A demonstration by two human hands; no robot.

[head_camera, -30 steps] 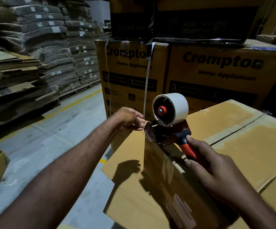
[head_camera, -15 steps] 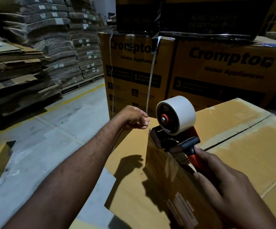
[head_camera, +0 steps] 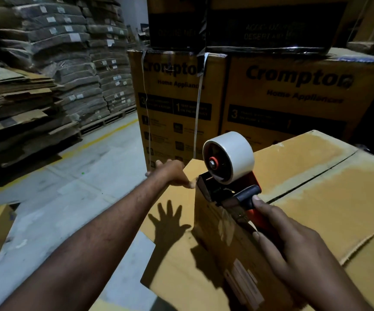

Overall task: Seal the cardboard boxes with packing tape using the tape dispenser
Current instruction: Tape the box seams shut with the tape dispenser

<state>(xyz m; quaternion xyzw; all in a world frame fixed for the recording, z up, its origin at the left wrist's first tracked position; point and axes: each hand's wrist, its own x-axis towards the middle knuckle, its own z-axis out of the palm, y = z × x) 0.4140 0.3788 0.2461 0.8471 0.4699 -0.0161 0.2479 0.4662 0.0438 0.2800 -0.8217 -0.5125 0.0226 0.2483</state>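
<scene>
Warehouse stock stood all round the cardboard box [head_camera: 316, 191]: printed cartons [head_camera: 293, 93] behind it, and stacks of flattened cardboard [head_camera: 24, 97] far off its left side, across the concrete floor [head_camera: 58, 198]. On the box's top left edge, where the seam [head_camera: 316, 176] between the flaps ran out, sat the tape dispenser [head_camera: 228, 180]. Its white roll [head_camera: 235, 153] was uppermost and its nose hung just over the box's side. Our right hand [head_camera: 293, 250] was wrapped around the red and black handle [head_camera: 252, 202], one fingertip up on the black part. Our left hand [head_camera: 170, 173] was spread flat, fingers straight, holding nothing, just off the box's far left corner. Whether it touched the cardboard below it we could not tell.

We judged the dispenser light and rigid, best taken by the handle alone, since the cutting edge such tools carry at the nose could nick a finger. The tape looked thin and sticky, likely to wrinkle or cling to itself if it went slack. It wanted steady tension and firm pressure against the box. The box seemed light for its bulk, with flaps that flex and dent. We thought a flat palm beside the seam the right way to steady it, not a pinch at a flap edge.
</scene>
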